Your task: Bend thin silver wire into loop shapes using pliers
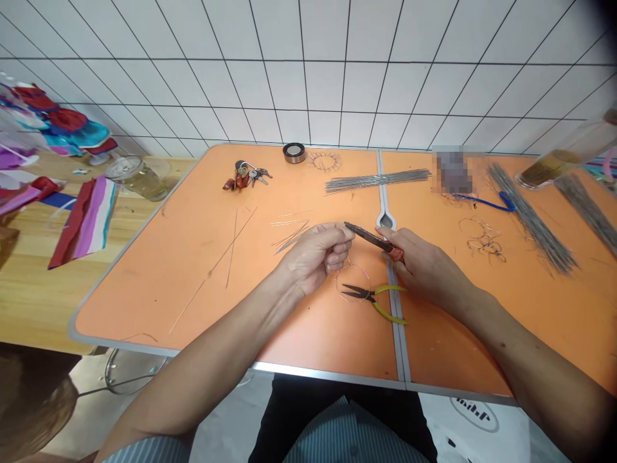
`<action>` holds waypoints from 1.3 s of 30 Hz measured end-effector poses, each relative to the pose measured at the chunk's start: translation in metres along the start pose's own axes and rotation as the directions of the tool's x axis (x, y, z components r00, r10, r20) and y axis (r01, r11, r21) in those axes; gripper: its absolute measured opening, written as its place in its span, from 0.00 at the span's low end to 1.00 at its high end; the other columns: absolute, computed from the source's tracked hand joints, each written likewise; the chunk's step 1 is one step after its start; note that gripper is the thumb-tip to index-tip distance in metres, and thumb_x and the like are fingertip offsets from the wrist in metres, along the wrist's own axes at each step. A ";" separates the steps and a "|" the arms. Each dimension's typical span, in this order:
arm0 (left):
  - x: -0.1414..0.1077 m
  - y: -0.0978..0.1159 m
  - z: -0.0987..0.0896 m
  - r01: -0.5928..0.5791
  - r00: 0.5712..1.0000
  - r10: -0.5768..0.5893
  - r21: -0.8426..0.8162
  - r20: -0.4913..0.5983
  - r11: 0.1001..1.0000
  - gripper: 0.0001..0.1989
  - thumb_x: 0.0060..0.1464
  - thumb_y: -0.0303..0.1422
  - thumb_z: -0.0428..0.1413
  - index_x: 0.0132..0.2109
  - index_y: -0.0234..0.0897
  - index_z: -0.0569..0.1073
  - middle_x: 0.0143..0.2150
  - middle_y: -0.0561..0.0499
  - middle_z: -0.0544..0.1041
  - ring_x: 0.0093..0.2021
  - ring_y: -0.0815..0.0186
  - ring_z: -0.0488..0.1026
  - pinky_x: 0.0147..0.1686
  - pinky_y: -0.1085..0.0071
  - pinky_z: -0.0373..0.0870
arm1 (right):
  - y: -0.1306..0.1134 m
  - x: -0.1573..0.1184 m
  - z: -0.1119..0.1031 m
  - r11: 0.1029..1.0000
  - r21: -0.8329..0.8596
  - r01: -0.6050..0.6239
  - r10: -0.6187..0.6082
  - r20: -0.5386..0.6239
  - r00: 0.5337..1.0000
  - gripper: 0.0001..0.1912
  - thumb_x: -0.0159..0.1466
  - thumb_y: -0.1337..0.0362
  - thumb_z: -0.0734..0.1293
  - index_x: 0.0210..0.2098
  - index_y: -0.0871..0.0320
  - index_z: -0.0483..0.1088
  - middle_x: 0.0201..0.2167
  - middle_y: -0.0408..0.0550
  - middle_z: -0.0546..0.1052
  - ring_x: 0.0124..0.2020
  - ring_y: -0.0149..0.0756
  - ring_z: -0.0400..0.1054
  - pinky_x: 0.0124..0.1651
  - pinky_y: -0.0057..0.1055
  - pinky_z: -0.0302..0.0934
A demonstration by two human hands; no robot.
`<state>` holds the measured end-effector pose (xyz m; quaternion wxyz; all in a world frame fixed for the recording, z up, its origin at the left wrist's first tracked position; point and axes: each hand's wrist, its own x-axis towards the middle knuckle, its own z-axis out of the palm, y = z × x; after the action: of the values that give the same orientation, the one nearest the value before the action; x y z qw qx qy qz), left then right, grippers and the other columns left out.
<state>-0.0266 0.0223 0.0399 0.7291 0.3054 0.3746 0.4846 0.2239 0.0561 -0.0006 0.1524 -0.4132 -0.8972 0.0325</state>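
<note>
Over the middle of the orange table, my left hand (318, 257) is closed in a pinch on a thin wire. A loop of that wire (370, 278) hangs below the fingers. My right hand (429, 260) grips pliers (369, 236) with dark jaws and reddish handles. Their jaw tip meets the left fingertips, and the exact spot where it touches the wire is too small to make out. Just below, needle-nose pliers (389, 289) with yellow handles lie on the table, partly seen through the loop. Short straight wires (289, 239) lie beside my left wrist.
Longer wires (216, 267) lie crossed at left. Keys (250, 173), a tape roll (294, 153) and a coiled wire ring (324, 161) sit at the back. Wire bundles (378, 180) (535, 222), tangled wire (484, 243) and a glass bottle (554, 157) are further right. A jar (137, 178) stands left.
</note>
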 end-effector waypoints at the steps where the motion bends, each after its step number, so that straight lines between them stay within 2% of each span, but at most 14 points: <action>1: 0.000 0.000 0.000 0.001 1.000 -0.001 0.005 -0.003 1.000 0.15 0.51 0.28 0.64 0.25 0.37 0.64 0.21 0.59 0.60 0.18 0.79 0.51 0.18 0.79 0.47 | 0.000 0.000 0.000 1.000 0.008 0.003 -0.003 0.005 1.000 0.24 0.78 0.66 0.57 0.71 0.58 0.66 0.48 0.54 0.79 0.41 0.44 0.77 0.36 0.36 0.65; 11: 0.002 0.002 -0.004 0.009 1.000 -0.009 0.008 0.017 1.000 0.15 0.50 0.28 0.65 0.26 0.37 0.64 0.22 0.60 0.60 0.18 0.79 0.53 0.18 0.80 0.48 | -0.006 0.001 -0.008 0.993 0.113 -0.039 0.032 0.062 0.998 0.19 0.77 0.62 0.60 0.65 0.53 0.71 0.45 0.52 0.78 0.41 0.45 0.76 0.37 0.36 0.66; 19: 0.003 0.004 -0.004 0.017 1.000 -0.018 0.022 0.014 1.000 0.15 0.49 0.27 0.65 0.25 0.37 0.64 0.21 0.60 0.60 0.18 0.80 0.52 0.18 0.80 0.47 | -0.011 0.001 -0.013 0.976 0.209 -0.069 0.048 0.106 0.993 0.18 0.76 0.65 0.61 0.63 0.52 0.72 0.43 0.51 0.78 0.40 0.44 0.75 0.40 0.36 0.65; 31: 0.001 0.007 -0.005 0.051 0.996 -0.052 0.013 0.072 0.999 0.18 0.50 0.29 0.66 0.25 0.37 0.62 0.22 0.60 0.58 0.18 0.79 0.52 0.18 0.80 0.48 | -0.013 0.001 -0.014 0.980 0.186 -0.063 0.044 0.104 0.994 0.18 0.75 0.65 0.62 0.62 0.52 0.72 0.42 0.50 0.77 0.39 0.42 0.74 0.38 0.35 0.64; 36: 0.001 0.006 -0.006 0.053 0.995 -0.054 0.010 0.078 0.999 0.18 0.50 0.29 0.66 0.25 0.37 0.62 0.22 0.60 0.58 0.18 0.79 0.52 0.18 0.80 0.48 | -0.015 0.001 -0.017 0.976 0.205 -0.069 0.048 0.105 0.993 0.14 0.76 0.65 0.62 0.57 0.52 0.74 0.41 0.49 0.78 0.37 0.41 0.74 0.37 0.34 0.63; 39: 0.001 0.006 -0.006 0.038 0.996 -0.040 0.021 0.085 0.999 0.18 0.51 0.29 0.67 0.25 0.37 0.63 0.22 0.60 0.58 0.18 0.79 0.52 0.19 0.79 0.47 | -0.014 0.001 -0.016 0.986 0.156 -0.059 0.044 0.097 0.994 0.16 0.76 0.64 0.61 0.60 0.52 0.73 0.42 0.50 0.77 0.37 0.42 0.74 0.35 0.34 0.62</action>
<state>-0.0340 0.0258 0.0415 0.7508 0.3253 0.3537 0.4532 0.2178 0.0460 0.0175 0.1421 -0.4209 -0.8869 0.1269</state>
